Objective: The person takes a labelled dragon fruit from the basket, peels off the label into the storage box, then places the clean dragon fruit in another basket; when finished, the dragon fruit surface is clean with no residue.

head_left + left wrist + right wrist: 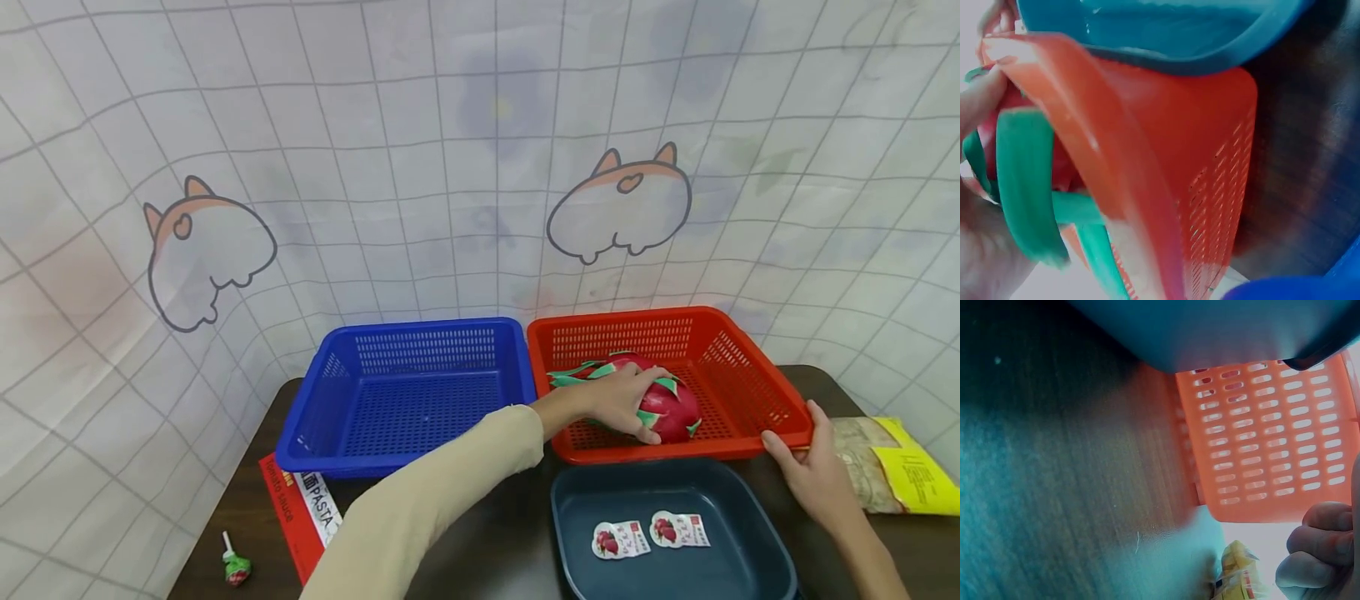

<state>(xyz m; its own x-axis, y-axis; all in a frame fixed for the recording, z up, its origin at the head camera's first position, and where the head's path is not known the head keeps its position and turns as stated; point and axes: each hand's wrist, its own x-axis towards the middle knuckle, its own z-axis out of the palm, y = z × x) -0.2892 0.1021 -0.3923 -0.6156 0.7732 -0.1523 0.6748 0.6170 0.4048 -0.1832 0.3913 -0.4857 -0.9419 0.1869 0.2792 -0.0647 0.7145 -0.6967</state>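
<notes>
In the head view, my left hand point(621, 402) reaches into the red basket point(738, 400) and grips a dragon fruit point(675, 412), red with green leaf tips. More red skin and long green leaves point(573, 373) show behind and left of that hand. Seen from the left wrist, the green leaves point(1025, 181) stand by my palm, close to the basket's rim. My right hand point(813, 462) holds the basket's near right corner, thumb at the front rim and fingers along the right side. From the right wrist, curled fingers point(1319, 547) appear beside the slotted wall.
A blue basket point(420, 454) stands left of the red one. In front lies a dark blue tray point(712, 575) bearing two dragon fruit stickers point(621, 540). A red pasta box point(296, 517) and a lollipop point(236, 567) lie at left, a yellow bag point(900, 467) at right.
</notes>
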